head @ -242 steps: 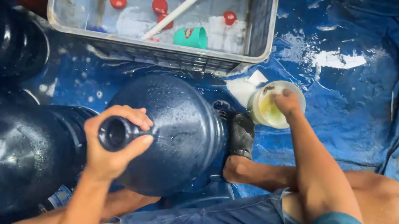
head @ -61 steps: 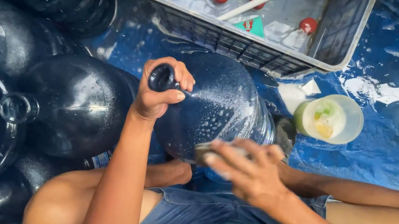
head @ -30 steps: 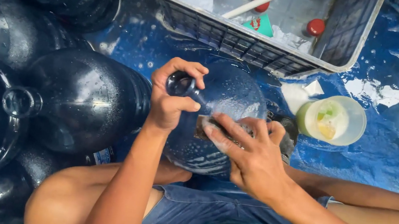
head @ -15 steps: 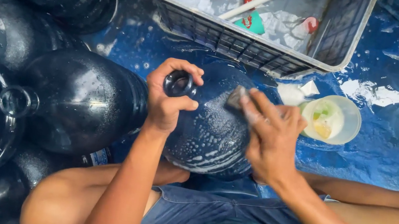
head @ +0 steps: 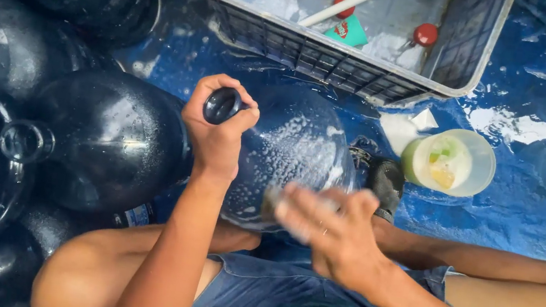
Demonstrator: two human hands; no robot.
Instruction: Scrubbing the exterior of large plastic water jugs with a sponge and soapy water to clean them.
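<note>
Left hand [head: 217,139] fingers clamp the jug [head: 287,156] neck; right hand [head: 330,232], blurred, presses a sponge [head: 274,203]. Soapy, bulky, likely slippery; neck grips best.

Soft daylight, glare on wet jugs [head: 107,142], right hand [head: 333,232] blurred.

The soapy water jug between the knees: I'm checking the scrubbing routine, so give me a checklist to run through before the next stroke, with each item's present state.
1. Left hand grips the water jug by its neck: ok.
2. Right hand on the jug's side: ok.
3. What the right hand holds: cannot tell, blurred.
4. Suds on the jug's surface: ok.
5. Soap tub stands upright on the blue tarp: ok.
6. Grey crate is apart from the jug: ok.
</note>
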